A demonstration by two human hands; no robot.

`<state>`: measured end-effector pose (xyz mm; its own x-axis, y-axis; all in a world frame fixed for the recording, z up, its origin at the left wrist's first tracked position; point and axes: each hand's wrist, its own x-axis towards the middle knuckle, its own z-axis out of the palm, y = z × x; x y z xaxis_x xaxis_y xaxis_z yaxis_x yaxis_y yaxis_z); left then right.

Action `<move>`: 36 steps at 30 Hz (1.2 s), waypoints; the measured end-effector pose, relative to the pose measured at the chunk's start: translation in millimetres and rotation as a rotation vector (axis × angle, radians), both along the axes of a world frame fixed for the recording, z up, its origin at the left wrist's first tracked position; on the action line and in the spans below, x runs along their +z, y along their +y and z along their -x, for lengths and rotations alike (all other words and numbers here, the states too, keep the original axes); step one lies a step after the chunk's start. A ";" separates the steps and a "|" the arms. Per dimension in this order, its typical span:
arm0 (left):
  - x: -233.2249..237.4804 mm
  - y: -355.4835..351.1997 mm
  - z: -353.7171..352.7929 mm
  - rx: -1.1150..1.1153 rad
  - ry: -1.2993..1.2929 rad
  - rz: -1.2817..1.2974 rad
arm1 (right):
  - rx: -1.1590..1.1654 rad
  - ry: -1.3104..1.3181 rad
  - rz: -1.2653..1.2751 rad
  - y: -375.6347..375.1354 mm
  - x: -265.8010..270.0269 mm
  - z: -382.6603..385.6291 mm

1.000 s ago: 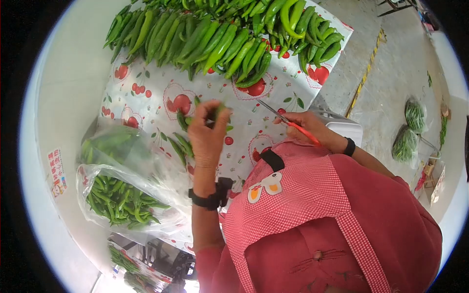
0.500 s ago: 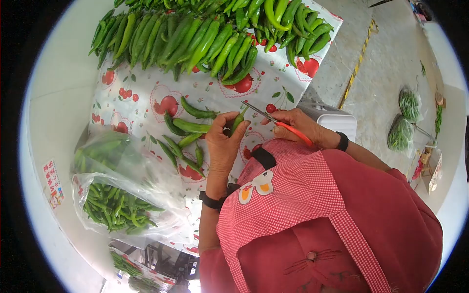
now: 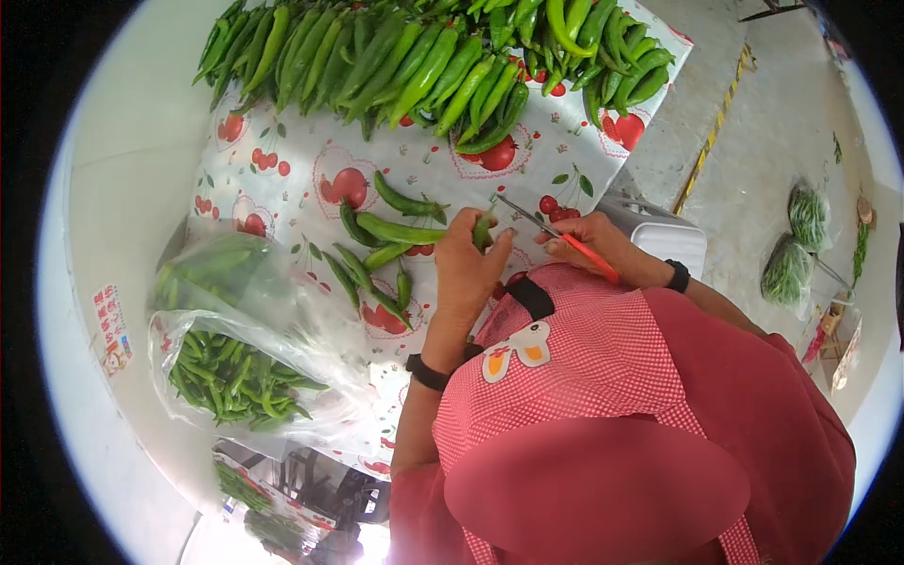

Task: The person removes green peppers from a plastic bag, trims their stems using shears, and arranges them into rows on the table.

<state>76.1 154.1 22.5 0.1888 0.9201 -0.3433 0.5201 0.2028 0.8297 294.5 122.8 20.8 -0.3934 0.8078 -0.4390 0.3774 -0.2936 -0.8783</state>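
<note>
My left hand [image 3: 463, 266] pinches a green chili pepper [image 3: 484, 229] between thumb and fingers, its stem end pointing up, over the flowered tablecloth [image 3: 311, 165]. In my right hand [image 3: 607, 243] is a pair of scissors [image 3: 595, 260] with red-orange handles. The blades reach left, their tips close to the pepper's stem end. Several loose green peppers [image 3: 400, 231] lie on the cloth just left of my left hand.
A thick row of long green peppers [image 3: 377, 71] covers the table's far side. Lower left stands a clear plastic bag [image 3: 348, 386] of small green peppers. Bagged greens [image 3: 789, 268] rest on the floor at right, past a white bin [image 3: 673, 240].
The whole view has shifted a little, so the scene sits farther right. Both hands keep nearly the same pose, with the pepper and scissors still held.
</note>
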 end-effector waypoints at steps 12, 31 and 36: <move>-6.4 40.5 75.5 0.309 0.554 -0.308 | -0.119 0.138 0.110 -4.4 -8.7 -7.2; 9.3 -3.5 15.3 -0.036 0.069 -0.186 | 0.027 0.058 -0.105 2.0 0.6 -6.9; 5.0 -6.9 11.7 -0.015 0.024 -0.151 | -0.009 0.051 -0.246 -2.1 -11.1 -5.3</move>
<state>64.5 147.2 27.5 0.1968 0.9586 -0.2060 0.5422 0.0687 0.8375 299.8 120.7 9.7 -0.4020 0.8917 -0.2080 0.3287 -0.0715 -0.9417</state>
